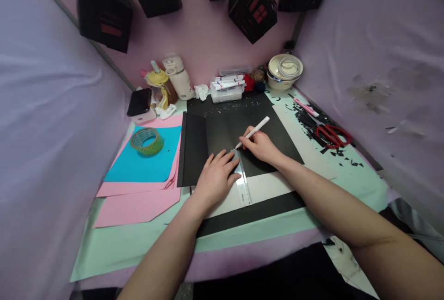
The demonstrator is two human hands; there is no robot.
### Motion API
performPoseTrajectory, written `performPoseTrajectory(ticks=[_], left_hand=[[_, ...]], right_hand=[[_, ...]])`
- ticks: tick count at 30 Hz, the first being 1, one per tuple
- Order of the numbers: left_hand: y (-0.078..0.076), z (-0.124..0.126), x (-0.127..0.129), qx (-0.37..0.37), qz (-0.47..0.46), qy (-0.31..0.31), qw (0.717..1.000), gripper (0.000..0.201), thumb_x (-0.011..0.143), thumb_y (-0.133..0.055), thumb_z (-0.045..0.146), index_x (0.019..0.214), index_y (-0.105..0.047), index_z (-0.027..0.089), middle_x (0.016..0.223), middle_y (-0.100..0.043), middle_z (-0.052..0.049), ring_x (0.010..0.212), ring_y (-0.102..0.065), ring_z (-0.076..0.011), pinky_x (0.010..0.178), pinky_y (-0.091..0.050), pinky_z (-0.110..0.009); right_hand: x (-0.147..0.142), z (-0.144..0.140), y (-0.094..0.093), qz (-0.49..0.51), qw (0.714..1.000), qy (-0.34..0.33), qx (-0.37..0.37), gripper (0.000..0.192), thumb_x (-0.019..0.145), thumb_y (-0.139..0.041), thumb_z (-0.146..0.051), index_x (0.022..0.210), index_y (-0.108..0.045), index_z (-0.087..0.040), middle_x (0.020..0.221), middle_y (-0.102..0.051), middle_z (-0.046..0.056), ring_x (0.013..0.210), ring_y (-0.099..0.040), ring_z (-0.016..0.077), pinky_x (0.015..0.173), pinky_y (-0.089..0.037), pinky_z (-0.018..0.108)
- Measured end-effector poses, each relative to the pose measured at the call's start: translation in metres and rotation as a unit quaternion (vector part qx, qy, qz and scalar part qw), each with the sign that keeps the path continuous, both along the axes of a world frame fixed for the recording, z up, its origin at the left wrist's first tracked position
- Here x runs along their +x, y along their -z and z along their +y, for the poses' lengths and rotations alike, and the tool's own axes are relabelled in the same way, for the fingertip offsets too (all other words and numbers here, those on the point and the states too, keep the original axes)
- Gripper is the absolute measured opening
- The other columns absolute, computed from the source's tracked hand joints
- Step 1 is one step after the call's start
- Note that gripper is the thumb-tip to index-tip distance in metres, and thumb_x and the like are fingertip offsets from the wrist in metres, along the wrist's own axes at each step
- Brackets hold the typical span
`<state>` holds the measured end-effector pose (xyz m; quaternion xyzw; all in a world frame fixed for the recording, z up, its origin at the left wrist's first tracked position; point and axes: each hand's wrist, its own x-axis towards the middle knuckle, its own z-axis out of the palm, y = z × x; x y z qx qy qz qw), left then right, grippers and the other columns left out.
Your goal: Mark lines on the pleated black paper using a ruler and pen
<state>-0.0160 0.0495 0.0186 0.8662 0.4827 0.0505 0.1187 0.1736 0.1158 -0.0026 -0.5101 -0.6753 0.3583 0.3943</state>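
Observation:
My right hand (258, 145) is closed around a white pen (258, 126). The pen's tip touches a sheet of black paper (227, 126) close to the upper end of a clear ruler (243, 186). Flat on the black sheet lies my left hand (218, 173), fingers spread, with its fingertips and thumb resting on the ruler's left edge. The ruler points away from me and overhangs the sheet's near edge onto white paper (270, 184). At the left, the black sheet has a folded-looking panel (194, 150).
Left are blue sheets (116, 166) bearing a tape roll (147, 141), and pink paper (135, 207). Red-handled scissors (333, 136), a pink cutter (306, 107) and black scraps lie right. Behind stand a marker box (227, 89), bottles (178, 78) and a lidded bowl (284, 72). Black boxes (253, 6) hang above.

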Motion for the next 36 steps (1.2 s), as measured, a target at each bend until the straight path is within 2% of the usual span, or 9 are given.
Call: performPoseTrajectory(ticks=[12,16,19,22,25,29,32,36], left_hand=[[-0.001,0.0,0.001,-0.003,0.0,0.0,1.0,0.042,0.094,-0.051,0.039,0.133,-0.054,0.026,0.148,-0.045,-0.004,0.141,-0.031,-0.0256,0.116,-0.023,-0.051],[0.0,0.0,-0.001,0.004,0.001,0.003,1.0,0.041,0.094,-0.049,0.04,0.133,-0.054,0.026,0.148,-0.045,-0.004,0.141,-0.031,-0.0256,0.116,-0.023,-0.051],[0.001,-0.001,0.0,0.015,0.009,0.007,1.0,0.041,0.095,-0.048,0.039,0.133,-0.054,0.025,0.148,-0.044,-0.003,0.141,-0.031,-0.0257,0.116,-0.024,-0.05],[0.002,-0.005,0.003,0.034,0.02,0.002,0.999,0.041,0.096,-0.045,0.04,0.132,-0.054,0.023,0.147,-0.046,-0.004,0.139,-0.033,-0.0272,0.115,-0.025,-0.051],[0.004,-0.01,0.008,0.058,0.03,-0.01,0.998,0.047,0.093,-0.047,0.049,0.129,-0.056,0.021,0.145,-0.048,-0.008,0.138,-0.035,-0.0304,0.114,-0.024,-0.052],[0.005,-0.016,0.012,0.094,0.041,-0.024,0.994,0.05,0.091,-0.048,0.054,0.126,-0.058,0.019,0.139,-0.053,-0.012,0.134,-0.04,-0.0318,0.115,-0.019,-0.053],[0.003,-0.018,0.011,0.114,0.059,-0.049,0.99,0.049,0.091,-0.048,0.051,0.124,-0.06,0.017,0.137,-0.055,-0.014,0.134,-0.041,-0.032,0.117,-0.013,-0.055],[-0.001,-0.018,0.006,0.129,0.079,-0.092,0.984,0.047,0.091,-0.049,0.049,0.123,-0.061,0.016,0.136,-0.055,-0.014,0.136,-0.036,-0.0351,0.116,-0.004,-0.059]], right_hand=[[-0.002,0.001,-0.003,-0.027,0.999,0.021,0.018,0.02,0.084,-0.051,-0.034,0.067,-0.044,-0.024,0.06,-0.058,-0.003,0.059,-0.056,0.0157,0.064,-0.043,0.03],[0.0,0.0,-0.001,0.012,0.999,0.04,0.028,0.022,0.085,-0.052,-0.036,0.069,-0.044,-0.024,0.059,-0.056,-0.003,0.058,-0.055,0.0151,0.062,-0.043,0.028],[0.002,0.0,0.001,0.071,0.995,0.053,0.046,0.021,0.089,-0.049,-0.041,0.078,-0.05,-0.023,0.063,-0.059,-0.003,0.06,-0.057,0.0145,0.062,-0.044,0.027],[0.005,0.002,0.005,0.093,0.994,0.034,0.045,0.024,0.093,-0.044,-0.044,0.098,-0.056,-0.023,0.072,-0.064,0.0,0.067,-0.062,0.0154,0.066,-0.048,0.028],[0.008,0.004,0.01,0.018,0.997,0.016,0.07,0.023,0.094,-0.045,-0.039,0.106,-0.058,-0.025,0.095,-0.07,0.005,0.09,-0.066,0.0196,0.081,-0.05,0.034],[0.015,0.008,0.014,-0.155,0.978,-0.045,0.129,0.025,0.087,-0.058,-0.032,0.111,-0.06,-0.024,0.121,-0.065,0.009,0.116,-0.058,0.027,0.102,-0.04,0.047],[0.021,0.009,0.014,-0.222,0.963,-0.073,0.134,0.034,0.081,-0.066,-0.033,0.114,-0.058,-0.024,0.13,-0.06,0.011,0.124,-0.053,0.0295,0.11,-0.028,0.055],[0.035,0.012,0.011,-0.262,0.955,-0.066,0.121,0.034,0.079,-0.069,-0.031,0.111,-0.059,-0.025,0.128,-0.062,0.009,0.124,-0.053,0.029,0.113,-0.021,0.059]])
